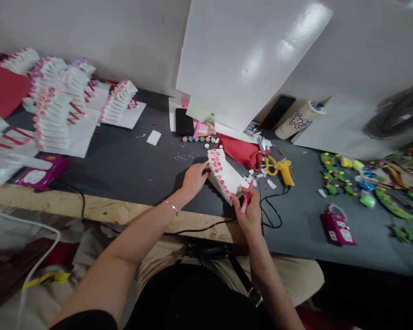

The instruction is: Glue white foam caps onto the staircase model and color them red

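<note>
A curved white paper piece, marked with red rose-like swirls along its ridged edge, lies tilted over the dark tabletop in front of me. My left hand pinches its left side near the upper end. At the lower right corner, my right hand steadies the piece with its fingers while gripping a red marker. The marker slants across the hand, one end pointing up and away. Just beyond the piece lie red sheet material and scissors with yellow and red handles.
A yellow glue gun trails a black cable along the table edge. Several similar white pieces stand at the left by a purple box. Another purple box and green decorations are right. A patterned cup stands behind.
</note>
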The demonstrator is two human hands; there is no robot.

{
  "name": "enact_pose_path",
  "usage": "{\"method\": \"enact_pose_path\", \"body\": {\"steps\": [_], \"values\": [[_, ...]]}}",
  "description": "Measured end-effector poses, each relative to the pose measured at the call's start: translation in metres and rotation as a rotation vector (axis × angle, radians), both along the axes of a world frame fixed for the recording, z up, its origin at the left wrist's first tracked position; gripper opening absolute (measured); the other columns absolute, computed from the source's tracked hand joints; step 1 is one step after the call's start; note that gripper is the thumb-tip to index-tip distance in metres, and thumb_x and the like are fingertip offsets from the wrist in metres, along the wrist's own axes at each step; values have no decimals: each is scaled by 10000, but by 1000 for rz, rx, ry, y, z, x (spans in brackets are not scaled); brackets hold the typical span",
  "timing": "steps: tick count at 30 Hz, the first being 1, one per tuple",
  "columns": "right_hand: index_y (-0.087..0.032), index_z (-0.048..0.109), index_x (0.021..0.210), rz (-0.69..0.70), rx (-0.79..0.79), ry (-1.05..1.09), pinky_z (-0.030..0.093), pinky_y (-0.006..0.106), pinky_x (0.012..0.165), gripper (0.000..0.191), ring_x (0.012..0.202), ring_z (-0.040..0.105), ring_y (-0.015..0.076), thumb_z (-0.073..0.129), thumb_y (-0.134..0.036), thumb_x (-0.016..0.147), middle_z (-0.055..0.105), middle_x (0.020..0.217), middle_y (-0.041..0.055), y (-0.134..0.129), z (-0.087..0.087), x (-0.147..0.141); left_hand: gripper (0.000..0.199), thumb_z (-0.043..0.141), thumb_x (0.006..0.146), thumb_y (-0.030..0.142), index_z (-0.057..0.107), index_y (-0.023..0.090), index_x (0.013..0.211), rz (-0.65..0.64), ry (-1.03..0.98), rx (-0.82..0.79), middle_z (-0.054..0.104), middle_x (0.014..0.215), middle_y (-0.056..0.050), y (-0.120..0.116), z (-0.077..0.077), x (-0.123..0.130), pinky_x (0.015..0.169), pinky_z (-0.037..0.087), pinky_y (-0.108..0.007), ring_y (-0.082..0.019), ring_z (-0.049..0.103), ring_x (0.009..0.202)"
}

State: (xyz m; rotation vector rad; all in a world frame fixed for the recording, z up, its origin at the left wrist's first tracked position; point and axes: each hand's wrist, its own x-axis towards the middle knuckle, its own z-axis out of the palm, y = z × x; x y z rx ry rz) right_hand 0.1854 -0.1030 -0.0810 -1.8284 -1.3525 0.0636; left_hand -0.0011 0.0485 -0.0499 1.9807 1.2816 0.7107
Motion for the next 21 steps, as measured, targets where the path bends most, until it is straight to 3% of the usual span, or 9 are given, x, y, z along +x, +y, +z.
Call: {"method": "enact_pose_path", "body": {"steps": [8,21], "values": [[-188,573,1128,-3,16,-58,567,476,874,502,981,693,304,597,-643,917,700,1047,143,0,-5,0,153,650,862,51,744,166,901,29,-20,-13,754,943,-63,2,0,3,899,533,-327,-205,686,898],[-187,578,1136,-5,19,-87,570,471,879,490,978,703,303,613,-626,921,709,1073,153,-2,-1,-1,164,621,886,57,729,179,906,-23,55,63,691,986,-84,1,-5,5,933,514,-360,-236,631,1013]]}}
